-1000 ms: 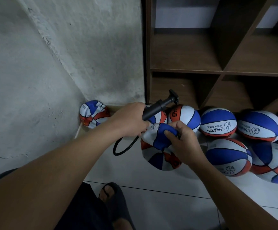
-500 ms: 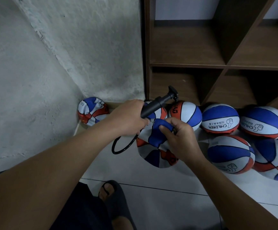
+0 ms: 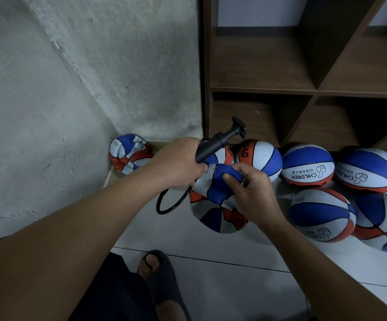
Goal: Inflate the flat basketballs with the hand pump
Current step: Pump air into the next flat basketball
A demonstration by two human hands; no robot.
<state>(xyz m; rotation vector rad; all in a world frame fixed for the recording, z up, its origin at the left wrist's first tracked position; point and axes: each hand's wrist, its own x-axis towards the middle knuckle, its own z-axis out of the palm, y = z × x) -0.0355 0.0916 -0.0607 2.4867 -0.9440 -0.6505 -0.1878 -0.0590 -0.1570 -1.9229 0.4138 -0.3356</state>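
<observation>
— Where, the flat basketball (image 3: 213, 206)?
— Above the floor (image 3: 211, 262), pinched at a blue fold by right hand (image 3: 255, 195). Soft, limp, light; better held near the valve.
— Left hand (image 3: 178, 165)?
— Clamped around the hand pump (image 3: 218, 144) barrel.

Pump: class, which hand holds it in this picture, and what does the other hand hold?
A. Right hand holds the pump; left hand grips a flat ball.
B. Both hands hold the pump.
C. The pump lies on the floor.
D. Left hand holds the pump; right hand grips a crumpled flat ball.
D: the left hand is wrapped round the pump barrel, while the right hand pinches a fold of the flat ball.
</observation>
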